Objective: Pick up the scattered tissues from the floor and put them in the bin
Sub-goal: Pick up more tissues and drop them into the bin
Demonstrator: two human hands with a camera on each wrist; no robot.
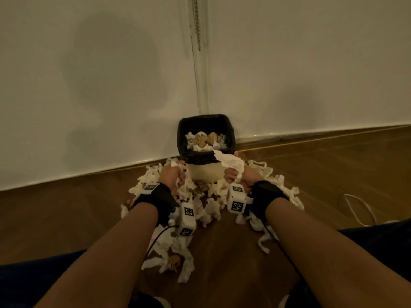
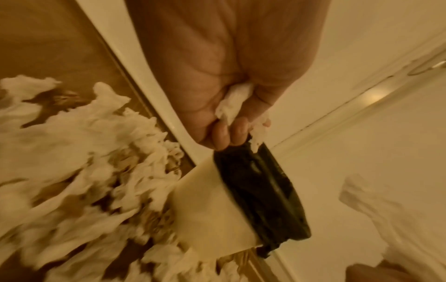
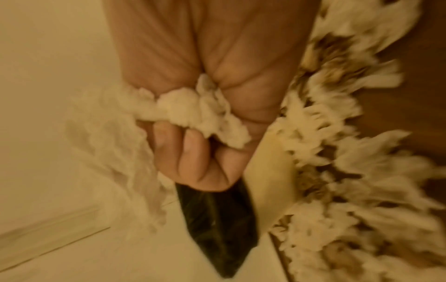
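Observation:
A small cream bin (image 1: pixel 205 172) with a black liner (image 1: pixel 205 121) stands in the corner, holding white and brown tissues. My left hand (image 1: pixel 175 174) grips a crumpled white tissue (image 2: pixel 235 104) just left of the bin's front. My right hand (image 1: pixel 235 175) clutches a bigger white tissue (image 1: pixel 229 162) whose loose end reaches over the bin's front right rim. In the right wrist view that tissue (image 3: pixel 200 108) bulges out of my fist (image 3: pixel 200 162). Several white and brown tissues (image 1: pixel 206 210) lie scattered on the wooden floor around the bin.
White walls (image 1: pixel 89 85) meet in the corner behind the bin, with a skirting line at the floor. A white cable (image 1: pixel 360 207) lies on the floor at the right. My dark-clad knees (image 1: pixel 33 283) frame the bottom of the head view.

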